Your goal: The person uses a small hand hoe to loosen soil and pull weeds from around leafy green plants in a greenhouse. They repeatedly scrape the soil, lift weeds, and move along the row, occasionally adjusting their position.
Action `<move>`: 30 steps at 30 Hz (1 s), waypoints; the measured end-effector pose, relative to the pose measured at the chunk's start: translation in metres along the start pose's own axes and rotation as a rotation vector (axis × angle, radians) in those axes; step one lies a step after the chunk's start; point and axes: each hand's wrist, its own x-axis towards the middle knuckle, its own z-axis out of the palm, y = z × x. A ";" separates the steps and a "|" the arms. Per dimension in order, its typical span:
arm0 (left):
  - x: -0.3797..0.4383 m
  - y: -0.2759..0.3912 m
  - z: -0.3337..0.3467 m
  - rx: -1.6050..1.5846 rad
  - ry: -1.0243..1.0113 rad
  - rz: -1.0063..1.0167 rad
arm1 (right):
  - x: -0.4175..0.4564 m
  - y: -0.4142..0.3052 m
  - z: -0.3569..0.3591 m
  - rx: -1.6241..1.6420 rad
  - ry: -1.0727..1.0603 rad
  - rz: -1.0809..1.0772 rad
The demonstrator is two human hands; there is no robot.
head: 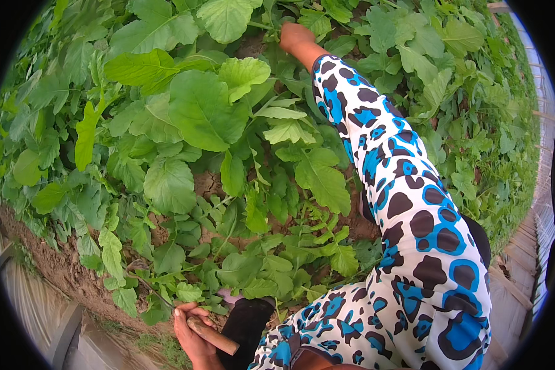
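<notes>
At the lower left, my left hand (194, 330) is closed around a small hand tool with a short wooden handle (215, 336). From the hand, its thin curved metal shank (155, 291) runs up to a brownish end (138, 265) partly lost among leaves. My right hand (297, 37) is stretched far forward, fingers curled at a leafy stem (272, 33); the fingertips are hidden. Broad, lobed green leaves (208, 111) of low plants fill the ground between the hands. Cracked brown soil (208, 184) shows through gaps.
Dark-clad legs (247, 323) stand among the plants beneath me. A bare soil edge (60, 273) borders the bed at left, beside translucent plastic sheeting (37, 300) and a post (67, 335). More sheeting (543, 120) on a frame runs along the right. Dense foliage (490, 115) continues there.
</notes>
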 end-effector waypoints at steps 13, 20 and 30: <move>0.011 0.017 0.008 0.083 0.050 -0.204 | 0.011 -0.024 0.038 -0.076 0.089 0.079; 0.003 0.030 0.028 0.192 0.143 -0.253 | 0.013 -0.039 0.028 0.019 0.090 0.163; -0.004 0.033 0.024 0.207 0.051 -0.230 | -0.021 -0.055 -0.017 0.019 -0.044 0.003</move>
